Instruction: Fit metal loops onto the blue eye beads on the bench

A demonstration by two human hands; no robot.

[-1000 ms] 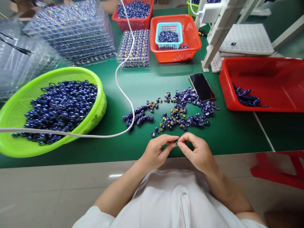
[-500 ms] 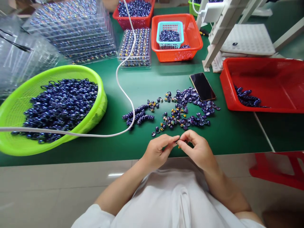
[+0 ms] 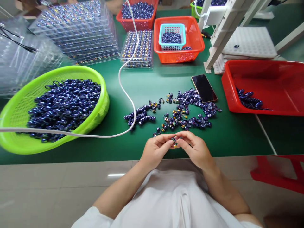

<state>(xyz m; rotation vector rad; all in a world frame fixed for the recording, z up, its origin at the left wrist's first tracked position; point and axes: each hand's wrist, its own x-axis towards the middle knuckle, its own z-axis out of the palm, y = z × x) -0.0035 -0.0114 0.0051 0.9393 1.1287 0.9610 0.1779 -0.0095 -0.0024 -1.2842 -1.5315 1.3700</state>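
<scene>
Left hand and right hand: fingertips nearly closed, pinching a small piece between them, over the counter's near edge. Neither's nearer. Long axis: can't tell, too small. Loose beads just beyond.

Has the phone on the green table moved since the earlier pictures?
No. Judged against the red bin to its right, the phone lies in the same spot; both shift slightly together with the camera's view.
</scene>
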